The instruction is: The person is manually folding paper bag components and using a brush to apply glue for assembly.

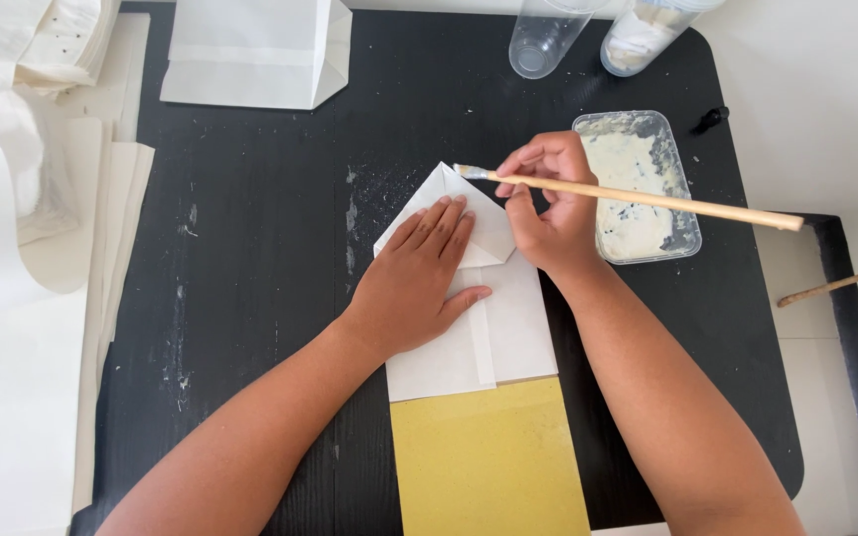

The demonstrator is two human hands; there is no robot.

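Left hand (417, 278) lay flat, open, on folded white paper bag (494, 328) at tabletop (250, 298) centre; right hand (548, 203) gripped glue brush (638, 199) over bag's folded tip. Glue tray (682, 189) near right edge; bare tabletop to left; bristles hard to make out.

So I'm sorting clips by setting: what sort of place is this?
Probably a paper-bag craft table: a folded white paper piece being glued, a brush, a tub of paste, and a finished white bag.
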